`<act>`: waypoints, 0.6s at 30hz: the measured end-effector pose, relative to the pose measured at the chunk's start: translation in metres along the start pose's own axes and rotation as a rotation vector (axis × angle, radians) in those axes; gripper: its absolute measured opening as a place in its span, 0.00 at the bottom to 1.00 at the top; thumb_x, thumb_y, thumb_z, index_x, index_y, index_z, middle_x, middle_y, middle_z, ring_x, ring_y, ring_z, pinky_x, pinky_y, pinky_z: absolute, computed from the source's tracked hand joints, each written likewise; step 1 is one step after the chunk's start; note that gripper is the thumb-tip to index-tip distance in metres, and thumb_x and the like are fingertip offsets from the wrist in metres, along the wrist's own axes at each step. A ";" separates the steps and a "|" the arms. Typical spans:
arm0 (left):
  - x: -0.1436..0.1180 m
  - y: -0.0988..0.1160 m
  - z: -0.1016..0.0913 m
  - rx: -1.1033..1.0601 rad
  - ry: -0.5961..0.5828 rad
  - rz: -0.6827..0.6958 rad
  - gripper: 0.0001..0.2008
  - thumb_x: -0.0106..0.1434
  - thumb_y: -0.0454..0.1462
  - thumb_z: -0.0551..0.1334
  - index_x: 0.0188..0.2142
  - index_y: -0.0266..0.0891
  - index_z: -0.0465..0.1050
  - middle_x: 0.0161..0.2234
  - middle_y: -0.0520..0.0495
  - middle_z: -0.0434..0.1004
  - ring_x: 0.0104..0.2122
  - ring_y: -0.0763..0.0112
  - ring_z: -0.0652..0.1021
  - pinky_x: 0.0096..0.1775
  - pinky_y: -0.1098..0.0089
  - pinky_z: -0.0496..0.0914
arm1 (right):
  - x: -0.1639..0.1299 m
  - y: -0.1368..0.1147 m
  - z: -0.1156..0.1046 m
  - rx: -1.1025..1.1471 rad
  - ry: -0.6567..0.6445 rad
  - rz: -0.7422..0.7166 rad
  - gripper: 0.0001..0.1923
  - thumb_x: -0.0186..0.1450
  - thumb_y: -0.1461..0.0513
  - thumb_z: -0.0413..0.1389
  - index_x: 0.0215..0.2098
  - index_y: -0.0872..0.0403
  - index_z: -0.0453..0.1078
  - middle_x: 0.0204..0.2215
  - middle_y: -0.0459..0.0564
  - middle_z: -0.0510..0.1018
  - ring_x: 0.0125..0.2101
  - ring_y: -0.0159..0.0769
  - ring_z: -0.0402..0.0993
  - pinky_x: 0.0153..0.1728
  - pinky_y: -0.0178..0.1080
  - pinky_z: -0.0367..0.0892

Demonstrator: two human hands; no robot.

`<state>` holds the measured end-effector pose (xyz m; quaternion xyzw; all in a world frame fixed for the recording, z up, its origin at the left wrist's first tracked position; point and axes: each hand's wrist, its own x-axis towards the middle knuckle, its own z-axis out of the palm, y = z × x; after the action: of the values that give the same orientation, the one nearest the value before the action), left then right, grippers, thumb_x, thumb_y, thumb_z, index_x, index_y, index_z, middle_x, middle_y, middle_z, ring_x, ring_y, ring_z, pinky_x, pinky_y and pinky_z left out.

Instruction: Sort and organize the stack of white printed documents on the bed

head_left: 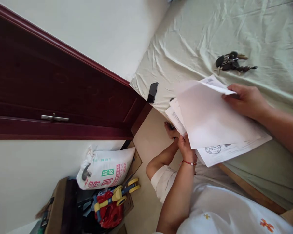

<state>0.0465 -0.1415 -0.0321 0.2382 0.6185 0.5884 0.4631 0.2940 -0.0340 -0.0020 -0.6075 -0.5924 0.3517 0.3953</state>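
Note:
A loose stack of white paper sheets (210, 113) lies spread across my lap and the bed edge. The lower end of the stack is gripped by my left hand (187, 148), which wears a red string bracelet. At the other side, my right hand (249, 99) pinches the edge of the top sheet between thumb and fingers, and that edge curls up. The top sheet's visible face looks blank. Beneath it, one sheet shows a round black stamp (213, 149) and printed lines. Another sheet with print pokes out beside my left hand.
On the pale green bed sheet (185, 42) rest a bunch of keys (231, 61) and a black phone (152, 92) near the corner. A dark red door (63, 74) stands left. Below it are a white sack (107, 167) and a yellow-and-blue toy (117, 195).

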 end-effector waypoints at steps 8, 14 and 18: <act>0.004 -0.008 -0.005 0.054 -0.006 0.058 0.20 0.59 0.50 0.71 0.45 0.42 0.81 0.45 0.47 0.85 0.49 0.63 0.81 0.54 0.66 0.72 | 0.013 0.015 0.010 -0.327 0.048 -0.224 0.18 0.64 0.53 0.50 0.46 0.52 0.74 0.50 0.64 0.79 0.53 0.60 0.71 0.54 0.59 0.69; 0.003 -0.010 -0.005 0.039 -0.029 0.059 0.19 0.60 0.50 0.71 0.44 0.42 0.81 0.42 0.49 0.85 0.40 0.69 0.81 0.47 0.68 0.73 | 0.015 0.017 0.006 -0.308 -0.089 -0.105 0.14 0.63 0.49 0.54 0.38 0.50 0.69 0.32 0.55 0.77 0.34 0.48 0.73 0.38 0.49 0.71; 0.004 -0.010 -0.005 0.045 -0.026 0.056 0.18 0.59 0.50 0.71 0.43 0.42 0.81 0.40 0.50 0.85 0.39 0.70 0.80 0.45 0.69 0.73 | 0.011 0.011 0.005 -0.161 -0.118 0.026 0.15 0.62 0.51 0.57 0.43 0.49 0.71 0.29 0.48 0.77 0.28 0.43 0.73 0.31 0.43 0.68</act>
<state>0.0428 -0.1426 -0.0435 0.2735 0.6184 0.5841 0.4490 0.2952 -0.0223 -0.0133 -0.6233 -0.6330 0.3431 0.3050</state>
